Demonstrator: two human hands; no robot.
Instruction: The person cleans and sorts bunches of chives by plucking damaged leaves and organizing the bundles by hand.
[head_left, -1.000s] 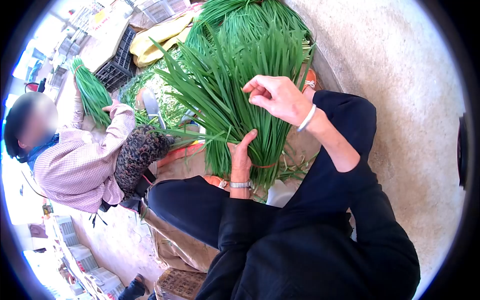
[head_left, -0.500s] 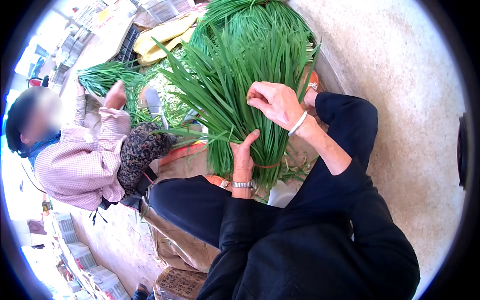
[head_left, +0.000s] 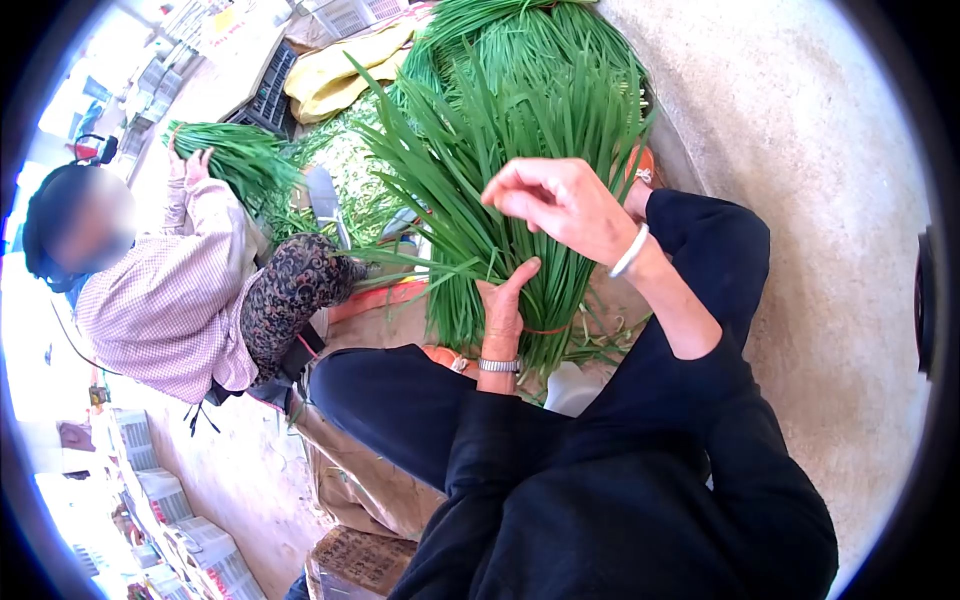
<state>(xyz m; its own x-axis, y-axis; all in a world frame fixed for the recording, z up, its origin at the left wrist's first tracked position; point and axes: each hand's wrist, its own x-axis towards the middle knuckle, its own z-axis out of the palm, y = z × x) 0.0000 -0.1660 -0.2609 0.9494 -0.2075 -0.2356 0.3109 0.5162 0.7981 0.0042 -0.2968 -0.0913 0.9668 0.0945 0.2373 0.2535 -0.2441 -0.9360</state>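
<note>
A thick bunch of garlic chives (head_left: 500, 140) stands between my knees, its long flat leaves fanned out away from me. A red band (head_left: 548, 331) circles it near the stem ends. My left hand (head_left: 505, 300), with a metal watch strap at the wrist, is closed around the bunch's left side, thumb up and fingers hidden behind leaves. A few leaves stick out sideways to its left. Over the bunch, apart from my left hand, is my right hand (head_left: 570, 205), wearing a white bangle. Its fingers are curled and thumb and index meet in a pinch; anything between them is too small to see.
A large heap of chives (head_left: 530, 35) lies beyond the bunch. At left a seated person (head_left: 165, 310) holds another bunch (head_left: 235, 155). Loose trimmings (head_left: 355, 165), a yellow sack (head_left: 345, 80) and a black crate (head_left: 268, 95) are nearby. A wall (head_left: 800, 200) rises on the right.
My right hand has turned and shifted slightly right relative to the leaves. My left hand keeps its hold. The view has swung slightly, and the other person's hands have moved along their bunch.
</note>
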